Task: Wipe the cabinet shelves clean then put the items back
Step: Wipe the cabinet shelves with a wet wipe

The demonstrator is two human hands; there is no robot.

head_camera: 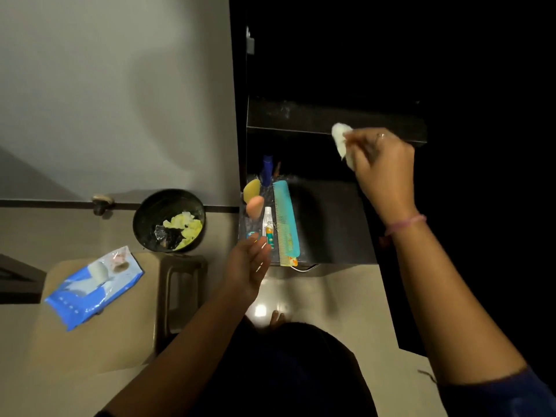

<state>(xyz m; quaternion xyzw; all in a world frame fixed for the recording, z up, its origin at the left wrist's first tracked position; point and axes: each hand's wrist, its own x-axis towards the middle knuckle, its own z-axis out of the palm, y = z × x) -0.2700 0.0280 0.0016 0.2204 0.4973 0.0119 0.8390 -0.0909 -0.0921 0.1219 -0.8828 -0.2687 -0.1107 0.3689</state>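
1. Nearest, the left hand [248, 263] hangs open and flat with the fingers spread, holding nothing, just in front of the lower shelf [331, 224] and close to the small things at its left end.
2. To its left a blue wipe pack [93, 287] lies on a pale surface, its flap open and a white wipe poking out; it is well apart from the cabinet.
3. Beyond the pack stands a dark bin [169, 219]. It holds yellowish scraps and some dark and clear bits; I cannot tell what they are.
4. The lower shelf still carries its items along the left side: a teal comb [285, 221] lying lengthwise, a small white tube [267, 224] beside it, a peach sponge [255, 206], a yellow sponge [252, 188], and a blue bottle [267, 173] at the back. The rest of that shelf is bare.
5. Farthest, the right hand [382, 164] pinches a crumpled white wipe [341, 139] in closed fingers at the front edge of the upper shelf [301, 118], which looks empty and a little dusty.
6. To wipe well, I judge she should press the wipe flat, run it along the whole shelf into the back corners, and refold to a clean face.
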